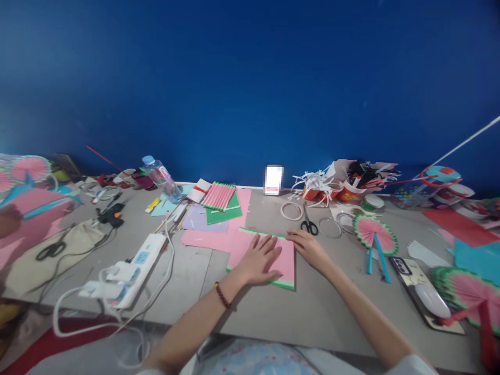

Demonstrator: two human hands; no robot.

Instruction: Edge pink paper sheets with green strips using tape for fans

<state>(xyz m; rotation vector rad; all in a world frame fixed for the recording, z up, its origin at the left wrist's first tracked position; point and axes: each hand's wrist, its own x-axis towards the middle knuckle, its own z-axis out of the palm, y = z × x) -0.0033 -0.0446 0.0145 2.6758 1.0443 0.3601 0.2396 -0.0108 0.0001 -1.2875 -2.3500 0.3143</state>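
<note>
A pink sheet of paper (287, 263) with green strips along its far and near edges lies flat on the table in front of me. My left hand (260, 260) rests on it, palm down with the fingers spread. At the sheet's far right corner is my right hand (310, 250), its fingers stretched out and touching the edge. Behind the sheet, a pleated pink paper with green edges (219, 196) lies on a green sheet (224, 213). Black-handled scissors (309, 225) lie just beyond my right hand.
On the left are a white power strip (142, 265) with cables, a glue gun (111, 214) and a tilted water bottle (162, 177). To the right lie a pink paper fan (375, 234), a phone (410, 281) and a mouse (432, 300). Another person's hand (8, 220) shows at far left.
</note>
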